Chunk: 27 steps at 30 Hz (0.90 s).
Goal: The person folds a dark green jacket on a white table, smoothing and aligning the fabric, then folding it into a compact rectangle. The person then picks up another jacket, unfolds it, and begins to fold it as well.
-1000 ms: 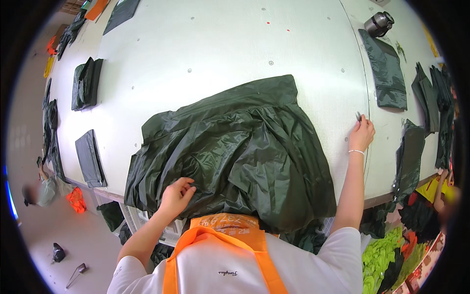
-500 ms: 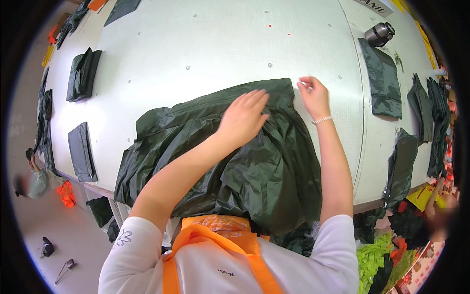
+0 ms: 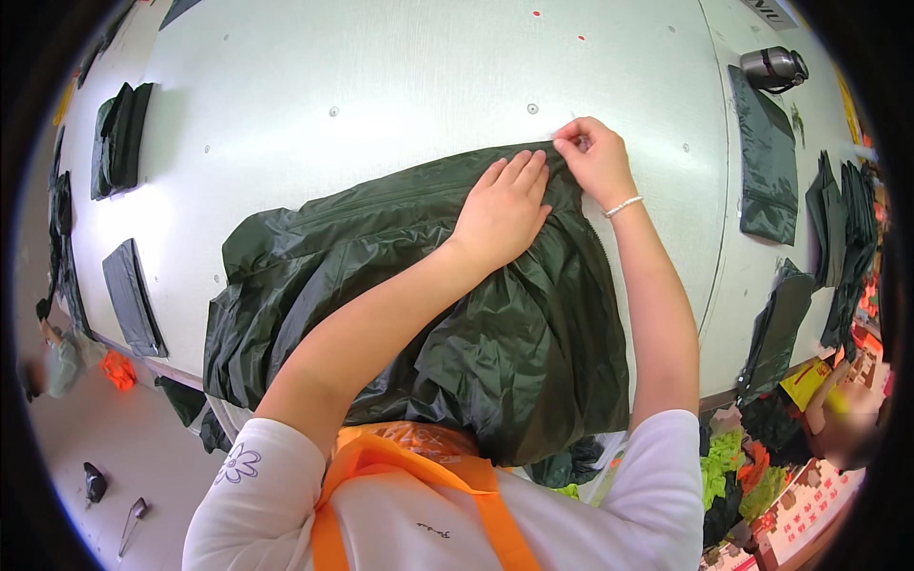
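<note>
Your left hand now lies palm down near the top right corner of the dark green cloth, its fingers straight and narrowly spread; a second ago it was at the cloth's lower left. Your right hand, then out to the right, has come in to that corner, thumb and forefinger drawn close; you cannot tell what, if anything, they pinch. The cloth remains crumpled on the white table, right in front of you.
</note>
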Each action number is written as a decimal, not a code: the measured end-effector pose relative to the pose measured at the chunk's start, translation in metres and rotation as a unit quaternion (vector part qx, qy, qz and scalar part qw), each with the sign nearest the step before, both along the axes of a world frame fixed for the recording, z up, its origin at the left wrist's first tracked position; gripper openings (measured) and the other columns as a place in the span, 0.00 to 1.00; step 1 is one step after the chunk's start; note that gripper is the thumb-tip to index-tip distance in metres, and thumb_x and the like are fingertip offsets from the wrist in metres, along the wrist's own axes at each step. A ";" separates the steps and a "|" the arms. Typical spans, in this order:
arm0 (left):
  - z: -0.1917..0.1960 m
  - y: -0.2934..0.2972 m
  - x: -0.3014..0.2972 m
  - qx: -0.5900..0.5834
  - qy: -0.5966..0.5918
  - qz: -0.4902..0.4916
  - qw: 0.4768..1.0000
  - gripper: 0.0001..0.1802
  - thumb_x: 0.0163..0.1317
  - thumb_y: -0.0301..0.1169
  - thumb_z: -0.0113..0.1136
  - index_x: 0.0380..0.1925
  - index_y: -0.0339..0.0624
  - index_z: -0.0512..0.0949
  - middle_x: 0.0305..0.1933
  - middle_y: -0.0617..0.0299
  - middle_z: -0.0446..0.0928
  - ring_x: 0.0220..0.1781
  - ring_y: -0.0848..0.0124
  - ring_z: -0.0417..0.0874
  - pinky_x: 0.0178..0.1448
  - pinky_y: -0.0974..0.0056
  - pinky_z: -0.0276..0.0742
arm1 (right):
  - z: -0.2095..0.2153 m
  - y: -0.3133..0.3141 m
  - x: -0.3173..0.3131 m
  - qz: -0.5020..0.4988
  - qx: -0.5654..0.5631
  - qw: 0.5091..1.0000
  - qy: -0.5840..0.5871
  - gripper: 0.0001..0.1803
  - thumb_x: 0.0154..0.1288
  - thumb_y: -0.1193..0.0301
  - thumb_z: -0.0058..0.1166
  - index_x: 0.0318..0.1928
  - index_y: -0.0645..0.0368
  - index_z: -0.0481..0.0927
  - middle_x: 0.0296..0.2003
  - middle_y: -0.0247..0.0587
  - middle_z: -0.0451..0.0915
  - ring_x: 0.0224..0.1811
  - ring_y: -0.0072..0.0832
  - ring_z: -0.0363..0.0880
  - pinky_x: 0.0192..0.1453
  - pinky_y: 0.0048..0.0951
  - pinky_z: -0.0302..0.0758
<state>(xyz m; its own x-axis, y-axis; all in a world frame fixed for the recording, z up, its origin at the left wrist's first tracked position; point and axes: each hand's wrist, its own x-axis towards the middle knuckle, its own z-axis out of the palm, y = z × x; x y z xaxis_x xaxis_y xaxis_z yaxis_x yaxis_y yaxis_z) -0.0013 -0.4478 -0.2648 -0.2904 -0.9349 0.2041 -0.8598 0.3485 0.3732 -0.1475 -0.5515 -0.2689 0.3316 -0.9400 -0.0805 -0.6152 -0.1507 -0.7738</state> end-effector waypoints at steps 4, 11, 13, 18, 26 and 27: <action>0.000 -0.002 0.001 -0.015 0.016 0.003 1.000 0.23 0.58 0.37 0.58 0.50 0.36 0.73 0.58 0.55 0.71 0.61 0.60 0.71 0.62 0.59 0.68 | -0.006 -0.011 -0.009 -0.065 0.030 0.997 -0.011 0.06 0.62 0.72 0.53 0.34 0.63 0.78 0.29 0.35 0.79 0.29 0.20 0.73 0.37 0.24 0.72; 0.013 -0.047 -0.007 0.087 0.102 0.124 0.983 0.11 0.57 0.37 0.59 0.36 0.44 0.79 0.35 0.59 0.80 0.39 0.60 0.81 0.38 0.58 0.76 | 0.000 -0.010 -0.007 -0.074 0.036 0.995 -0.050 0.07 0.64 0.72 0.52 0.35 0.64 0.77 0.28 0.39 0.79 0.29 0.25 0.75 0.39 0.27 0.73; 0.004 -0.061 -0.012 0.068 0.115 0.148 0.980 0.08 0.56 0.37 0.60 0.32 0.48 0.82 0.31 0.61 0.80 0.35 0.61 0.81 0.35 0.59 0.76 | 0.005 -0.010 -0.002 -0.070 0.016 0.996 -0.046 0.07 0.64 0.71 0.52 0.35 0.64 0.77 0.28 0.40 0.79 0.29 0.26 0.75 0.39 0.28 0.73; -0.005 -0.074 -0.016 0.102 0.207 0.201 0.952 0.07 0.55 0.37 0.61 0.29 0.52 0.84 0.28 0.63 0.82 0.29 0.63 0.82 0.34 0.62 0.76 | 0.025 -0.010 0.003 -0.048 0.014 0.999 -0.009 0.10 0.65 0.69 0.53 0.38 0.66 0.76 0.30 0.45 0.80 0.31 0.33 0.78 0.40 0.32 0.74; -0.018 -0.081 -0.002 0.137 0.318 0.208 0.915 0.07 0.56 0.33 0.61 0.30 0.42 0.82 0.26 0.59 0.82 0.27 0.68 0.83 0.33 0.66 0.75 | 0.041 0.008 -0.003 0.027 -0.004 0.984 0.175 0.12 0.65 0.68 0.50 0.42 0.63 0.70 0.43 0.49 0.76 0.37 0.44 0.79 0.40 0.37 0.76; -0.019 -0.082 -0.002 0.141 0.324 0.207 0.912 0.07 0.57 0.33 0.60 0.30 0.42 0.81 0.26 0.60 0.82 0.27 0.69 0.83 0.33 0.67 0.75 | 0.042 0.010 -0.004 0.045 -0.031 0.979 0.197 0.11 0.65 0.68 0.50 0.42 0.63 0.70 0.42 0.48 0.76 0.37 0.43 0.79 0.40 0.37 0.76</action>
